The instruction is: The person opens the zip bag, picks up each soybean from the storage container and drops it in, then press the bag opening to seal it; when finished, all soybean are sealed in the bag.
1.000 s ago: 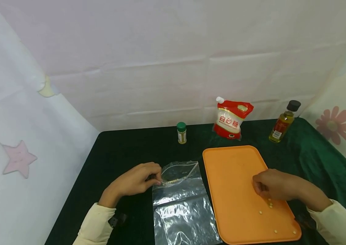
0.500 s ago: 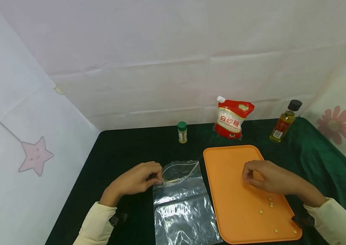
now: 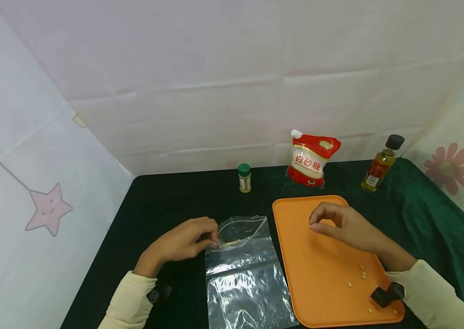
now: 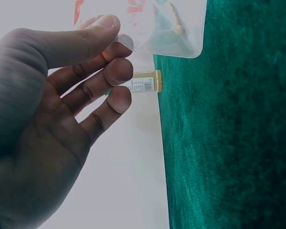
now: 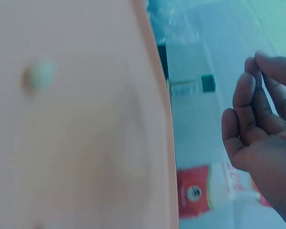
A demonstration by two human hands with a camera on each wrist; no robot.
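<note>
My left hand (image 3: 182, 241) pinches the left edge of a clear zip-lock bag's (image 3: 248, 288) mouth between thumb and forefinger. The mouth gapes, and several pale yellow beans (image 3: 232, 243) show inside near it. In the left wrist view, a corner of the plastic lies between thumb and fingertip. Over the orange tray (image 3: 297, 274), my right hand (image 3: 345, 226) holds thumb and forefinger together. A tiny pale yellow bean (image 3: 310, 226) shows at their tips in the head view. Several loose beans (image 3: 363, 275) lie on the tray's lower right part.
Along the back of the green-covered table stand a small green-capped jar (image 3: 245, 178), a red and white sugar pouch (image 3: 312, 160) and an oil bottle (image 3: 382, 163). White cloth (image 3: 199, 91) hangs behind. A black wrist camera (image 3: 387, 294) sits on the right forearm, above the tray.
My right hand has lifted from the tray's lower right and moved left and away from me, a bean at its fingertips. The left hand and the bag stay put.
</note>
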